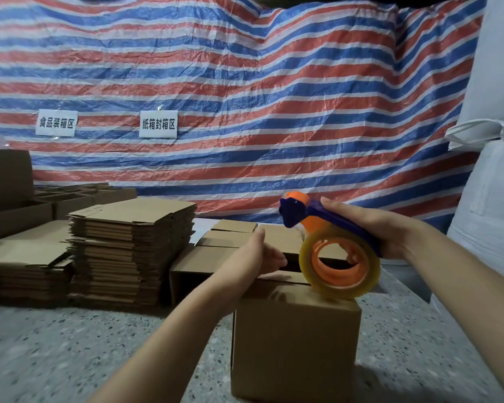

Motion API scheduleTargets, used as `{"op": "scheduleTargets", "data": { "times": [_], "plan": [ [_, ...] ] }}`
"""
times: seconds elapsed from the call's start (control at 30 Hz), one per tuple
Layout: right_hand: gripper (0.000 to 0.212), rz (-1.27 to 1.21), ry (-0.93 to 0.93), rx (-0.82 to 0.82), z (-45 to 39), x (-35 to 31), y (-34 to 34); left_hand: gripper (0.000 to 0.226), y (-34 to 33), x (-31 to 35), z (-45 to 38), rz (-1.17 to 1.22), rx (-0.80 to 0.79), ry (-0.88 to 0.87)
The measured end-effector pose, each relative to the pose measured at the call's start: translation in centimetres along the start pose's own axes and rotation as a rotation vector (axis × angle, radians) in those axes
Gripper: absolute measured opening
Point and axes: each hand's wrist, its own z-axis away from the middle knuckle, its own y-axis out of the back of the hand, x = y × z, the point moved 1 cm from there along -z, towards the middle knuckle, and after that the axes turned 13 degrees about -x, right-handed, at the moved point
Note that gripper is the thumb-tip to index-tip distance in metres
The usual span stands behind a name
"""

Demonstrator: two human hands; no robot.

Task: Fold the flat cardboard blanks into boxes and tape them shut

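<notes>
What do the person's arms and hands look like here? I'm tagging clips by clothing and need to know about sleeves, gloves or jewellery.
Both arms are bare as far as the picture shows, with no sleeve in view. The left hand and the right hand wear no gloves. No watch, bracelet or ring shows on either wrist or on the fingers in view, and no markings are visible.

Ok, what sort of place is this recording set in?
Probably a makeshift packing or warehouse area: stacks of flat cardboard blanks on a speckled floor, a striped tarp as backdrop with a paper sign, and white bulk sacks alongside.
</notes>
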Motion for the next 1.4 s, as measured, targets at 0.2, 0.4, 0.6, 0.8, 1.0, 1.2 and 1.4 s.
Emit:
{"op": "scheduleTargets", "data": {
  "times": [0.2, 0.4, 0.6, 0.8, 1.0, 1.2, 1.4],
  "plan": [
    [0.088, 0.214, -0.015, -0.045, -0.5, -1.5, -0.9, 0.068, 1.4, 1.4, 0.2, 0.29, 0.013, 0.057],
    [0.091, 0.313, -0.047, -0.056, -0.8, -2.4, -1.5, 0.062, 1.9, 2.2, 0.3, 0.255, -0.036, 0.014],
    [0.092, 0.331, -0.071, -0.057, -1.1, -2.8, -1.8, 0.026, 1.3, 2.5, 0.7, 0.313, 0.071, -0.004],
    [0.105, 0.34, -0.078, -0.044, -1.2, -2.6, -1.5, 0.025, 0.9, 2.7, 0.7, 0.31, 0.14, 0.015],
    [0.092, 0.333, -0.134, -0.071, -1.1, -3.1, -1.1, 0.013, 0.2, 1.6, 0.4, 0.157, 0.272, -0.013],
    [0.085, 0.432, -0.276, -0.075, 0.6, -3.4, 0.9, 0.018, -0.1, -0.1, -0.5, 0.138, 0.483, -0.035],
    [0.079, 0.409, -0.304, -0.069, 1.4, -2.6, 1.8, 0.024, 0.3, 0.0, -0.8, 0.419, 0.545, 0.004]
  ]
}}
